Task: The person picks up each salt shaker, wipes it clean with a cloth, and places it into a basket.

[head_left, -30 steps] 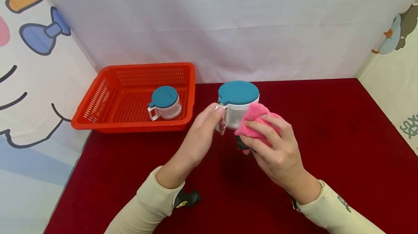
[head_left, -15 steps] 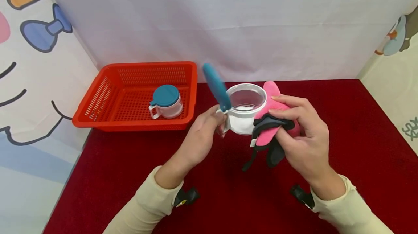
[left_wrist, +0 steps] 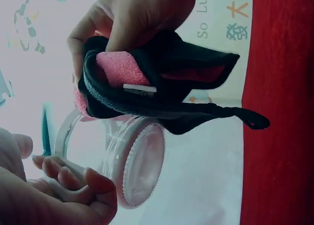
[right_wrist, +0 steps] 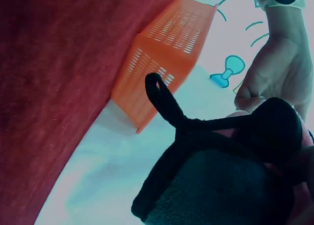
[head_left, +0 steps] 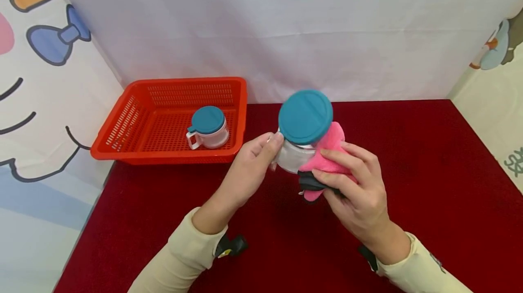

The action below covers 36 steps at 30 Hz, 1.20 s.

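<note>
My left hand [head_left: 250, 166] grips the white handle of a clear seasoning jar [head_left: 291, 157] and holds it up over the red tabletop. Its blue flip lid [head_left: 305, 116] stands part-way up, tilted with its top toward the head camera. In my right hand [head_left: 361, 193] is a bunched pink and dark grey cleaning cloth [head_left: 328, 147], held against the jar's right side. From the left wrist, the jar's ridged base [left_wrist: 143, 166] shows below the cloth [left_wrist: 122, 70], and the cloth's hanging loop dangles free. The cloth [right_wrist: 216, 178] covers most of the jar in the right wrist view.
A red plastic basket [head_left: 163, 158] stands at the back left of the table. Inside it, toward the right, sits a smaller jar [head_left: 215, 139] of the same kind with its blue lid down. White cloth walls [head_left: 367, 34] rise behind and on both sides.
The jar's lid swings up from closed to nearly upright, then comes part-way down. My right hand pulls the cloth right, then brings it back against the jar. The left hand keeps its grip.
</note>
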Available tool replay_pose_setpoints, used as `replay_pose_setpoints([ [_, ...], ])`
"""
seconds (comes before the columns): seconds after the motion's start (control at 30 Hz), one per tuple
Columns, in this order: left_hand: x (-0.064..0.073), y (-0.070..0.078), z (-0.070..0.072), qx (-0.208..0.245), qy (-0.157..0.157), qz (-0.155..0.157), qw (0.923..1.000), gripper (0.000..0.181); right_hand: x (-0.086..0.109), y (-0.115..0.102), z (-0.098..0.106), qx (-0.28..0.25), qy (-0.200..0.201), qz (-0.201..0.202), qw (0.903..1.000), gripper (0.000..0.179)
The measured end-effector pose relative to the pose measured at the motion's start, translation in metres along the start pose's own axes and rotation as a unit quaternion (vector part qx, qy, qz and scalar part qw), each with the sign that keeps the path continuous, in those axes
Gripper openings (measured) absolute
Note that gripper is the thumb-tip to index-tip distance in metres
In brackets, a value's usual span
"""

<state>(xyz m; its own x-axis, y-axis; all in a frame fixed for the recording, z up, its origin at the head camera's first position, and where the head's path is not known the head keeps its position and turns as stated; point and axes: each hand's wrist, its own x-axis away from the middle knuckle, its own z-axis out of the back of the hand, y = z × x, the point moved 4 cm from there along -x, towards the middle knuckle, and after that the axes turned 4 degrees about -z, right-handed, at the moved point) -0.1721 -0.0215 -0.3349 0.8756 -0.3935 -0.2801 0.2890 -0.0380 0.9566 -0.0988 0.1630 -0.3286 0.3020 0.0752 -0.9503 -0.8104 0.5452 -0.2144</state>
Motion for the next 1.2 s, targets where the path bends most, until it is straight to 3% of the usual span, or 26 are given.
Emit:
replay_pose_setpoints([
  [0.1, -0.001, -0.002, 0.0, 0.001, 0.016, 0.016, 0.9997, 0.035, 0.002, 0.007, 0.004, -0.014, -0.005, -0.027, 0.9995, 0.028],
  [0.2, -0.001, 0.0, 0.0, 0.026, 0.021, 0.008, 0.9994, 0.036, 0.004, 0.02, 0.01, -0.09, -0.025, -0.116, 0.9889, 0.021],
  [0.23, -0.001, 0.001, 0.0, 0.036, 0.021, 0.004, 0.9991, 0.038, 0.004, 0.025, 0.012, -0.128, -0.033, -0.155, 0.979, 0.016],
  [0.3, -0.002, 0.002, 0.0, 0.061, 0.016, -0.001, 0.998, 0.041, 0.006, 0.035, 0.016, -0.202, -0.04, -0.236, 0.9499, 0.014],
  [0.4, -0.002, 0.004, -0.001, 0.099, 0.005, 0.001, 0.9951, 0.042, 0.003, 0.046, 0.022, -0.278, -0.031, -0.313, 0.9076, 0.028],
  [0.47, -0.002, 0.005, -0.002, 0.111, -0.005, 0.002, 0.9938, 0.041, -0.002, 0.048, 0.026, -0.291, -0.022, -0.328, 0.8985, 0.03],
  [0.57, -0.001, 0.004, -0.004, 0.12, -0.019, -0.002, 0.9925, 0.036, -0.011, 0.045, 0.03, -0.3, -0.006, -0.316, 0.9, 0.03],
  [0.77, -0.001, 0.005, -0.002, 0.136, -0.008, -0.011, 0.9907, 0.026, -0.015, 0.024, 0.024, -0.289, 0.022, -0.224, 0.9302, 0.021],
  [0.9, 0.0, 0.008, 0.001, 0.153, 0.008, -0.015, 0.988, 0.026, -0.003, 0.021, 0.017, -0.282, 0.017, -0.205, 0.9371, 0.019],
  [1.03, 0.001, 0.009, 0.003, 0.139, 0.004, -0.02, 0.9901, 0.029, 0.011, 0.031, 0.016, -0.287, -0.015, -0.242, 0.9267, 0.02],
  [1.2, 0.003, 0.006, 0.006, 0.121, -0.008, -0.026, 0.9923, 0.032, 0.012, 0.046, 0.021, -0.331, -0.06, -0.296, 0.8938, 0.024],
])
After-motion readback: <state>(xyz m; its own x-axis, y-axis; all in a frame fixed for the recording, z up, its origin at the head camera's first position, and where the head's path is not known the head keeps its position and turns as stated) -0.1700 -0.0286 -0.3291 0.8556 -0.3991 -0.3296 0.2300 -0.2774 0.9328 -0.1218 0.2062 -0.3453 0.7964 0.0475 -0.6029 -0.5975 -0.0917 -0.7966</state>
